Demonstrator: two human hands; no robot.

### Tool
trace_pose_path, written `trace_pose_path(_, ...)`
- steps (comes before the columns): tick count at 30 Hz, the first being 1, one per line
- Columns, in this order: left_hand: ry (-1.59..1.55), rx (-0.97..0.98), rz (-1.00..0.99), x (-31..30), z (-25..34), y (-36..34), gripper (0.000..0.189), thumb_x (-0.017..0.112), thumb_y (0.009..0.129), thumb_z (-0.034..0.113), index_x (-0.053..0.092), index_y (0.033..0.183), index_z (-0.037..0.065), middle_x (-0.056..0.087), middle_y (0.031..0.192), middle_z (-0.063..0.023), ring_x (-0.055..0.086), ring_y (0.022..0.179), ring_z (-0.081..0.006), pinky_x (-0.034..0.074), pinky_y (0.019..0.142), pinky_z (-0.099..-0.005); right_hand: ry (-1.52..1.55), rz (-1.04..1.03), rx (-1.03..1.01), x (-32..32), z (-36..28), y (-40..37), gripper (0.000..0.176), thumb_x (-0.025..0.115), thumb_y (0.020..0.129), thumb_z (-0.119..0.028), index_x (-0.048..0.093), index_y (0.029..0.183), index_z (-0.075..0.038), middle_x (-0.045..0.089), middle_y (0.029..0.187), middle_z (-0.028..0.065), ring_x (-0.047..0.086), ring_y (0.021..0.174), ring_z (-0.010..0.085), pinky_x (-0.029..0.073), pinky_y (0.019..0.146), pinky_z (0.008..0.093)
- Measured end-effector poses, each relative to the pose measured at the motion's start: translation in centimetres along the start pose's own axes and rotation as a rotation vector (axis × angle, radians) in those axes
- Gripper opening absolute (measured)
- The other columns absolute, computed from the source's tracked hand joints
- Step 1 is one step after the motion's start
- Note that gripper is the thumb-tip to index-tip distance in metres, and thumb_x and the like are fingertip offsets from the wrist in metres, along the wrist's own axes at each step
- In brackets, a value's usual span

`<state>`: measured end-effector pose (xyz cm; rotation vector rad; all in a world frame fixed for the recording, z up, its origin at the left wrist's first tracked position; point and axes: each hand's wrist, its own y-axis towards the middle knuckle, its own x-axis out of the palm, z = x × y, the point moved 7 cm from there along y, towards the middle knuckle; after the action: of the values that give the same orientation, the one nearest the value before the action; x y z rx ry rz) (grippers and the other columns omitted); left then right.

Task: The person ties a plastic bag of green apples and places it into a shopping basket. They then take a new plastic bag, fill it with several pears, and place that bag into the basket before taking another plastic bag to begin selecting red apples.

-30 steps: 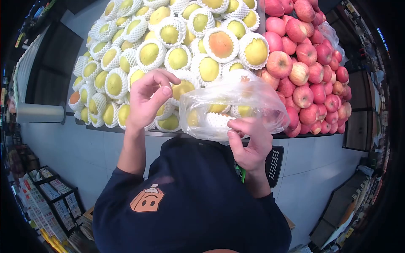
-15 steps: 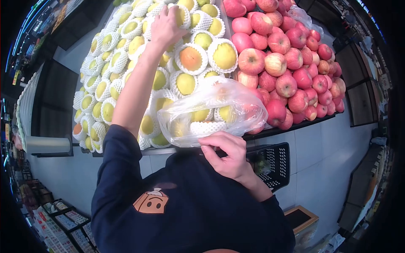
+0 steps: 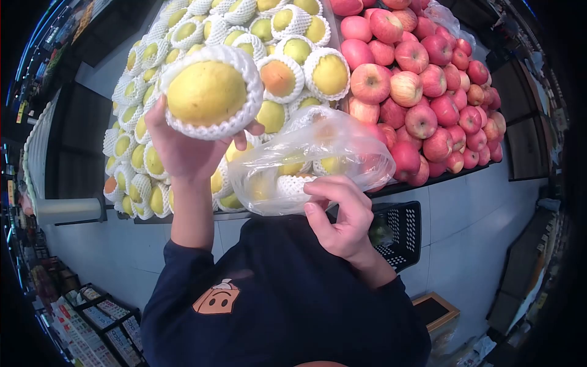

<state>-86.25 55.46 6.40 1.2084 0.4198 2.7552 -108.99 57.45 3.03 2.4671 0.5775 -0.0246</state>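
My left hand (image 3: 186, 153) is closed around a large yellow pear (image 3: 206, 95) in a white foam net, raised above the display and close to the camera. The pear's bare yellow side faces me. A clear plastic bag (image 3: 361, 144) lies open over the front of the fruit, with netted pears showing inside or through it. My right hand (image 3: 342, 214) pinches the bag's near edge between thumb and fingers. Around the bag are several more yellow pears (image 3: 328, 74) in white foam nets.
Red apples (image 3: 422, 122) are heaped to the right of the pears. Below the display's front edge stands a black shopping basket (image 3: 403, 235) with something green in it. A wooden-framed box (image 3: 435, 312) is at lower right, and a rack of packets (image 3: 101, 324) at lower left.
My left hand has come back from the far pears toward me, now lifting a netted pear. My right hand stays at the bag's edge, shifted slightly right.
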Motion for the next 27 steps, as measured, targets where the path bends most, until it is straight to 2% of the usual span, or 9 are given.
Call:
trace_pose_path(3,-0.149,0.004,0.122,1.0,-2.5,-4.9,0.091,0.035,0.092,0.066,0.019,0.153,0.001,0.039,0.138,-0.0418,0.062,0.097,-0.0558,0.060,0.060,-0.0508,0.004,0.069,-0.101,0.2,-1.0,1.3,0.049,0.077,0.073,0.001,0.061,0.120,-0.003,0.063,0.111,0.0168,0.065,0.086,0.0209,0.052,0.061,0.0270)
trace_pose_path(4,-0.026,0.008,0.316,-0.1,-3.3,-6.6,0.087,0.033,0.094,0.063,0.020,0.153,0.000,0.038,0.142,-0.0377,0.057,0.110,-0.0537,0.059,0.070,-0.0511,0.014,0.015,-0.109,0.6,-0.7,1.2,0.065,0.081,0.069,-0.003,0.055,0.128,-0.005,0.055,0.128,0.0225,0.061,0.108,0.0279,0.054,0.070,0.0299)
trace_pose_path(6,0.161,0.000,0.459,-0.1,-4.2,-8.0,0.083,0.033,0.097,0.059,0.023,0.152,-0.002,0.039,0.147,-0.0288,0.049,0.127,-0.0446,0.050,0.091,-0.0487,0.013,0.040,-0.228,1.8,-1.2,2.2,0.070,0.083,0.068,-0.004,0.052,0.131,-0.006,0.049,0.135,0.0247,0.056,0.118,0.0314,0.054,0.078,0.0344)
trace_pose_path(8,0.294,-0.023,0.364,2.4,-4.5,-7.5,0.081,0.036,0.099,0.058,0.029,0.150,-0.004,0.041,0.150,-0.0194,0.043,0.137,-0.0304,0.035,0.114,-0.0434,-0.141,-0.034,-0.329,2.5,-1.9,2.4,0.082,0.085,0.065,-0.007,0.047,0.137,-0.008,0.039,0.146,0.0277,0.047,0.130,0.0361,0.049,0.097,0.0436)
trace_pose_path(11,0.574,-0.011,0.216,3.3,-4.7,-7.7,0.089,0.033,0.098,0.065,0.029,0.149,-0.008,0.036,0.154,-0.0192,0.038,0.141,-0.0286,0.030,0.116,-0.0415,-0.212,-0.127,-0.324,2.8,-2.0,2.9,0.087,0.086,0.062,-0.006,0.045,0.139,-0.007,0.037,0.148,0.0283,0.047,0.131,0.0371,0.043,0.104,0.0456)
trace_pose_path(13,0.615,-0.051,0.054,2.2,-4.5,-8.2,0.093,0.045,0.094,0.066,0.029,0.149,-0.008,0.044,0.146,-0.0158,0.051,0.126,-0.0237,0.045,0.098,-0.0363,-0.019,-0.119,-0.205,2.3,0.0,2.5,0.088,0.085,0.066,-0.009,0.041,0.142,-0.004,0.038,0.147,0.0277,0.046,0.132,0.0360,0.041,0.106,0.0446)
trace_pose_path(17,0.830,-0.153,0.010,0.5,-4.2,-7.3,0.086,0.080,0.080,0.028,0.036,0.147,-0.003,0.052,0.135,-0.0128,0.059,0.105,-0.0160,0.051,0.070,-0.0253,0.603,0.019,0.165,2.1,1.9,1.7,0.089,0.081,0.076,-0.020,0.029,0.146,0.000,0.041,0.145,0.0253,0.047,0.131,0.0325,0.039,0.108,0.0422)
trace_pose_path(22,0.851,0.010,-0.012,1.7,-4.4,-5.1,0.089,0.085,0.073,0.015,0.040,0.148,0.003,0.052,0.137,-0.0118,0.056,0.114,-0.0174,0.051,0.084,-0.0281,0.676,-0.011,0.366,1.7,3.6,1.5,0.082,0.064,0.094,-0.044,0.024,0.149,0.000,0.045,0.139,0.0189,0.047,0.129,0.0246,0.037,0.109,0.0385)
trace_pose_path(27,0.658,-0.125,0.011,1.3,-5.0,-4.5,0.080,0.084,0.074,0.020,0.045,0.142,0.000,0.056,0.130,-0.0098,0.053,0.119,-0.0169,0.043,0.101,-0.0316,0.620,-0.090,0.372,1.5,3.2,1.0,0.073,0.061,0.097,-0.035,0.026,0.149,0.002,0.046,0.140,0.0168,0.049,0.127,0.0221,0.040,0.106,0.0353)
